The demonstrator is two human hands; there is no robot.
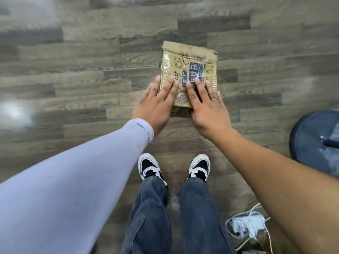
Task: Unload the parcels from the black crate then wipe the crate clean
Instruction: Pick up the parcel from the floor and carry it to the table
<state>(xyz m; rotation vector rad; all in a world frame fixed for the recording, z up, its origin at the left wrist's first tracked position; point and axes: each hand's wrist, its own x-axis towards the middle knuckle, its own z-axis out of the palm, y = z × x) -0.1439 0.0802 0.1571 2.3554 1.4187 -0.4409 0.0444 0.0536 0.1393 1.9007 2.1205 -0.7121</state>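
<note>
Parcels are represented by one taped cardboard packet point(189, 74) lying flat on the wood-plank floor point(91, 70), at about twelve o'clock from the person's shoes point(149, 166). The black crate is not in view. Both hands rest on the near end of the packet: the left hand point(157, 103) at its seven o'clock corner, the right hand point(207, 105) at its five o'clock corner, fingers straight and spread, palms down, gripping nothing.

The glossy tape looks slippery, so flat fingers may skid if the packet is pushed or lifted from here; its crumpled far edge could catch on the planks. Loose white cord point(256, 222) at four o'clock of the feet is a likely trip hazard when stepping back.

The floor is grey-brown laminate with a glare patch at nine o'clock. A dark round base point(311, 138) sits at three o'clock.
</note>
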